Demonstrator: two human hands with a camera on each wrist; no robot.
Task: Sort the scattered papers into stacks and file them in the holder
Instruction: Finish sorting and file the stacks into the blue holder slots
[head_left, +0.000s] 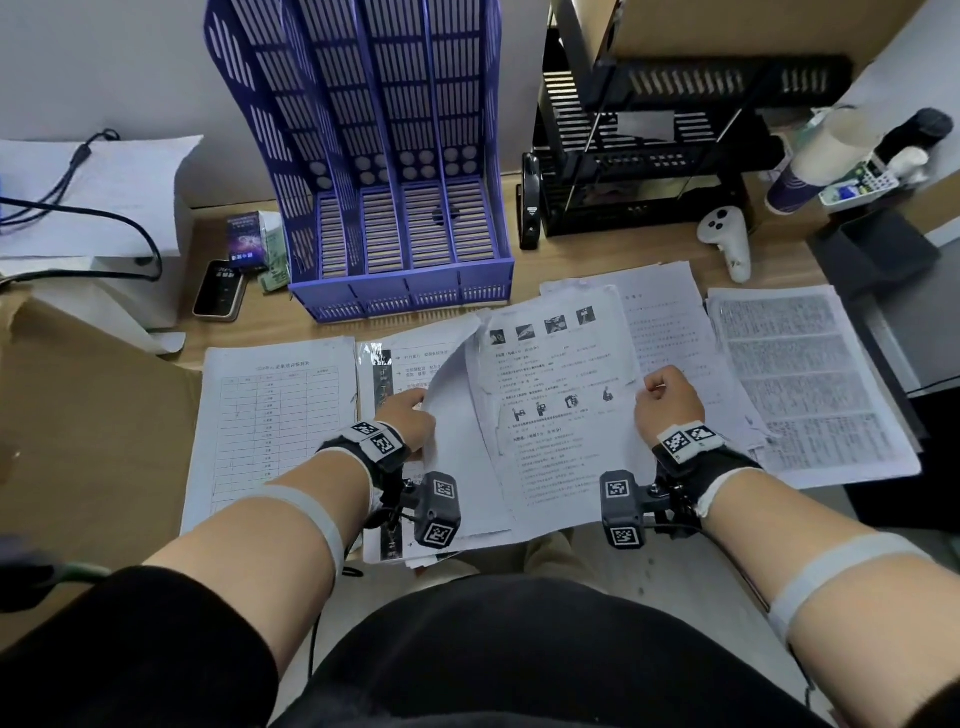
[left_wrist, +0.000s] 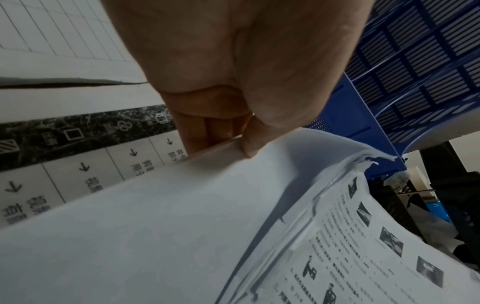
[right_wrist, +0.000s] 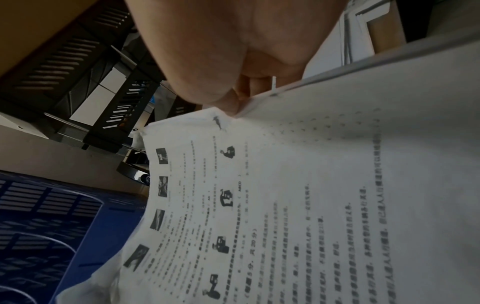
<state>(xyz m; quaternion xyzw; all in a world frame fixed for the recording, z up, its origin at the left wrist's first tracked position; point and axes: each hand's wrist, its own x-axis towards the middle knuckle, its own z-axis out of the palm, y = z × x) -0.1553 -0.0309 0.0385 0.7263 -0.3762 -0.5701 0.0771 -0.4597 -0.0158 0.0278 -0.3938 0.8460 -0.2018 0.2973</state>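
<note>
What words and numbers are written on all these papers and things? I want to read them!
"ABCD": in brackets on the held sheets, sideways in the right wrist view.
Other print on the held sheets: too blurred to read.
Table form, dense text page, black-banded page: too small or blurred.
Small dark box beside the blue holder: too small.

Black wrist straps (head_left: 382, 457) with checkered marker tags, grey forearm bands (head_left: 311, 506), black clothing.

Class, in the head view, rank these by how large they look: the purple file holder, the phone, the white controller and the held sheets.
1. Purple file holder
2. Held sheets
3. White controller and phone: too alike to rank.
</note>
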